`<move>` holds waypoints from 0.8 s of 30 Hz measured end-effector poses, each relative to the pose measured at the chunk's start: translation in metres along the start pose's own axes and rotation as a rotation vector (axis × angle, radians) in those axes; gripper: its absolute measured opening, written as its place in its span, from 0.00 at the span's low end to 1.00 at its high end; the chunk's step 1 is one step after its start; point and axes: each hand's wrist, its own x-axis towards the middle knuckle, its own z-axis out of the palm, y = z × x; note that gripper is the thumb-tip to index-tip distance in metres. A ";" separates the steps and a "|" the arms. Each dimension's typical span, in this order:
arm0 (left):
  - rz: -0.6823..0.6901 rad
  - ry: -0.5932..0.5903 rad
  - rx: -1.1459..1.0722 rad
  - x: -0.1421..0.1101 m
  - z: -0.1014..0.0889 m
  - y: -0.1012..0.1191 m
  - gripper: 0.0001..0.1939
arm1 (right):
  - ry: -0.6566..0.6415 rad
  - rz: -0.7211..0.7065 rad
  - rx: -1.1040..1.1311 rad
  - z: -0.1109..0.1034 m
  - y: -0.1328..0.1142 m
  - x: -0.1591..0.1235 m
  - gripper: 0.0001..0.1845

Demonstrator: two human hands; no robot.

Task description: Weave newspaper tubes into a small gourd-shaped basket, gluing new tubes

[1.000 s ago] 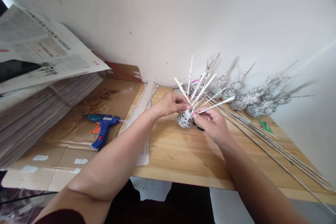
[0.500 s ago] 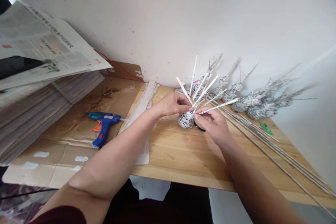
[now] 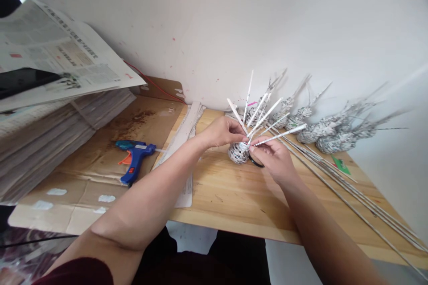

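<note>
A small round vessel (image 3: pixel 237 154) woven from rolled newspaper stands on the wooden table, with several stiff paper tubes (image 3: pixel 273 106) fanning up and out from its narrow neck. My left hand (image 3: pixel 226 132) is closed in a pinch at the left of this neck, thumb and fingers on the weave. On the right, my right hand (image 3: pixel 274 155) also pinches at the neck, just below a tube that slants out to the right. The fingertips partly hide the strand between them. A black curved thing (image 3: pixel 257 163), perhaps a scissor handle, shows behind the vessel and under my right hand.
Similar woven pieces (image 3: pixel 324 130) line the wall. Long paper rods (image 3: pixel 337 178) lie across the table's right side, near a green scrap (image 3: pixel 341 164). A blue glue gun (image 3: pixel 136 162) rests on cardboard (image 3: pixel 83 182), beside paper strips (image 3: pixel 182 131) and a newspaper stack (image 3: pixel 43 142).
The whole view has shifted slightly. Both hands keep their pinch at the vessel's neck, with hardly any visible finger movement.
</note>
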 end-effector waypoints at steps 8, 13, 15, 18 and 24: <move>0.031 0.026 0.052 0.001 -0.005 -0.006 0.18 | 0.013 0.000 0.016 0.000 0.001 0.001 0.10; 0.018 0.076 0.117 0.000 -0.004 -0.002 0.19 | 0.013 0.015 0.028 0.000 0.004 0.001 0.11; 0.016 0.076 0.126 0.000 -0.004 0.000 0.18 | 0.016 0.007 0.024 -0.001 0.004 0.001 0.10; 0.026 0.077 0.112 0.000 -0.004 0.000 0.19 | 0.016 -0.001 0.012 0.000 0.004 0.001 0.09; 0.039 0.039 0.115 -0.001 -0.003 -0.001 0.20 | 0.008 0.003 0.012 0.000 0.005 0.001 0.10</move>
